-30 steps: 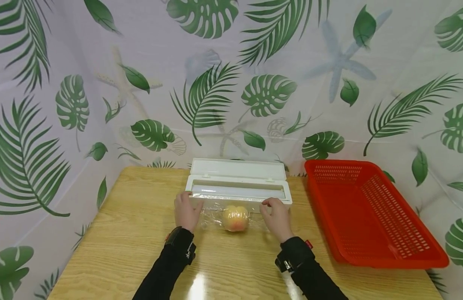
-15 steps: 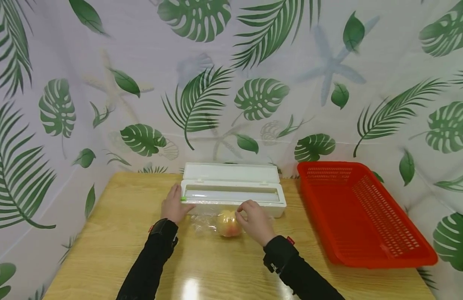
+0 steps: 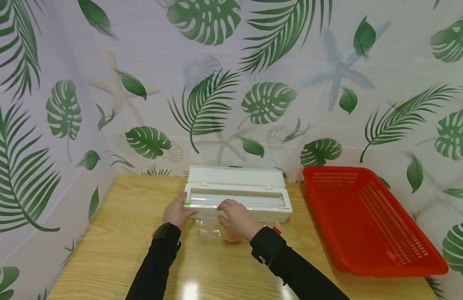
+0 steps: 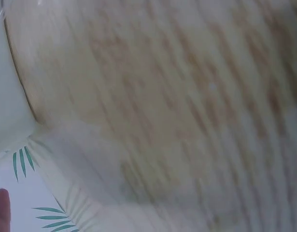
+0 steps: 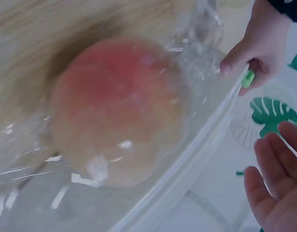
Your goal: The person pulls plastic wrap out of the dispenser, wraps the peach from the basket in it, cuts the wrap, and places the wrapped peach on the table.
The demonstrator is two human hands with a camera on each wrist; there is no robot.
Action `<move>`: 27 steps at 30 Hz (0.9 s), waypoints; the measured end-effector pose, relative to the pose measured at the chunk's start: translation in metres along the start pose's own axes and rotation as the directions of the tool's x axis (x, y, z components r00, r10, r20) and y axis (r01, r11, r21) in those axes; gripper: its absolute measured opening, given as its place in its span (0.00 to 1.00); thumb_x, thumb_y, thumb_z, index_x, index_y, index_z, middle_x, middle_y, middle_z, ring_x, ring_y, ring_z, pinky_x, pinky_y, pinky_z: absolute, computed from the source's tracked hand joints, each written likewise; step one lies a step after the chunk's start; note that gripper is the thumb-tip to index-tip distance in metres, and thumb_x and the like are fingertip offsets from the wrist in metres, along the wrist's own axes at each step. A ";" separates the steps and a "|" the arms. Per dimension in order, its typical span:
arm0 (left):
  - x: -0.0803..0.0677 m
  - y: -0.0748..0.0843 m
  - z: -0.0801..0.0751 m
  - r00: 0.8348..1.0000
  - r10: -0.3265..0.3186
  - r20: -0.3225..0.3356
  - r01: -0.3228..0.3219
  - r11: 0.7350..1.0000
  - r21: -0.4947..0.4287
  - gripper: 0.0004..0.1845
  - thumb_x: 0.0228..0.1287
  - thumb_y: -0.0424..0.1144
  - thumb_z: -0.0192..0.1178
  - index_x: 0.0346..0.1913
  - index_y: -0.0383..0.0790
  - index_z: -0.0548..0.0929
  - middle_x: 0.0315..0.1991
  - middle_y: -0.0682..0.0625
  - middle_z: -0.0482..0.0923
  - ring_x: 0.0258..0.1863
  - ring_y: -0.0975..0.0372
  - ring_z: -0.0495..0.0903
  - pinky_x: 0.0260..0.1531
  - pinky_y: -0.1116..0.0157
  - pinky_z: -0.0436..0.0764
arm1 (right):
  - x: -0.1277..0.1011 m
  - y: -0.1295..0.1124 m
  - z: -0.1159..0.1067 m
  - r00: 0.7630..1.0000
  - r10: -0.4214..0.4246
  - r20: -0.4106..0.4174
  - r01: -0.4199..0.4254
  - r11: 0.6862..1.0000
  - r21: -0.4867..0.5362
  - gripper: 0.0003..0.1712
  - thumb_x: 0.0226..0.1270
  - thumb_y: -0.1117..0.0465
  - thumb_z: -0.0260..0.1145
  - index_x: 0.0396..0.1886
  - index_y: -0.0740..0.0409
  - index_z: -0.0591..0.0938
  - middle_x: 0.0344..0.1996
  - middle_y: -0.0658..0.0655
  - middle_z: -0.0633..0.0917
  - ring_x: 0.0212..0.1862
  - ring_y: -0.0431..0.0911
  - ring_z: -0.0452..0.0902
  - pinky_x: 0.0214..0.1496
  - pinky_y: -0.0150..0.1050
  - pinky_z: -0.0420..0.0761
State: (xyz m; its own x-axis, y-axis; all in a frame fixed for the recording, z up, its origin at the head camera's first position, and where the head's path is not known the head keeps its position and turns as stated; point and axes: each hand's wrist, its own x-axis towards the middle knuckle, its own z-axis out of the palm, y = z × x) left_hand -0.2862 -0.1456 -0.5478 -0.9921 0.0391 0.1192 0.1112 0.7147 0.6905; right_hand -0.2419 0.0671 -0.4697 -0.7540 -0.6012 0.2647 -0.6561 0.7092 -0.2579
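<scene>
While open dispenser (image 3: 236, 196) holds film roll | left hand (image 3: 176, 211) pinches its slider | right hand (image 3: 235, 216) relaxed over wrapped peach (image 5: 119, 111)

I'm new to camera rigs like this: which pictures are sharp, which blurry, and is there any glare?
Head view: sharp, with glare on the table. Left wrist view: smeared by blur, only wood grain shows. Right wrist view: soft, close on the peach, highlights on the wrap.
</scene>
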 end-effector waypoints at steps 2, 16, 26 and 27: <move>0.001 0.001 -0.002 1.000 0.002 -0.015 -0.002 1.000 0.013 0.40 0.45 0.45 0.67 0.61 0.30 0.64 0.57 0.37 0.66 0.55 0.47 0.66 0.52 0.54 0.65 | 0.012 -0.006 0.003 0.992 -0.034 0.121 0.036 0.999 -0.015 0.15 0.60 0.62 0.59 0.45 0.67 0.76 0.43 0.60 0.76 0.47 0.51 0.72 0.48 0.40 0.71; 0.004 0.001 -0.001 0.998 -0.011 -0.063 0.018 0.993 0.114 0.29 0.48 0.30 0.63 0.57 0.35 0.70 0.27 0.41 0.79 0.22 0.57 0.74 0.29 0.61 0.73 | 0.064 -0.039 0.053 0.969 -0.082 0.234 0.177 0.888 -0.425 0.21 0.62 0.58 0.58 0.54 0.62 0.73 0.52 0.56 0.74 0.56 0.45 0.66 0.57 0.36 0.63; 0.006 -0.003 -0.001 0.996 -0.039 -0.080 0.048 0.992 0.119 0.27 0.50 0.22 0.57 0.57 0.37 0.72 0.40 0.38 0.78 0.31 0.53 0.77 0.33 0.60 0.75 | 0.071 -0.046 0.071 0.972 -0.109 0.209 0.213 0.787 -0.580 0.21 0.63 0.57 0.57 0.54 0.60 0.72 0.44 0.54 0.74 0.49 0.45 0.69 0.54 0.34 0.66; 0.006 -0.004 -0.001 0.996 -0.037 -0.086 0.047 0.992 0.117 0.27 0.50 0.22 0.56 0.57 0.37 0.72 0.40 0.38 0.79 0.31 0.54 0.77 0.33 0.60 0.75 | 0.072 -0.046 0.071 0.972 -0.120 0.204 0.220 0.770 -0.599 0.20 0.63 0.56 0.57 0.53 0.59 0.73 0.43 0.53 0.74 0.47 0.44 0.69 0.52 0.34 0.66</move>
State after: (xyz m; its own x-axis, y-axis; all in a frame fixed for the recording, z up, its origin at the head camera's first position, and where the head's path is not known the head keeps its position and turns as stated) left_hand -0.2921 -0.1489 -0.5492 -0.9868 -0.0475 0.1545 0.0569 0.7924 0.6073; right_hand -0.2682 -0.0345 -0.5049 -0.6607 -0.7441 0.0986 -0.6519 0.6340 0.4160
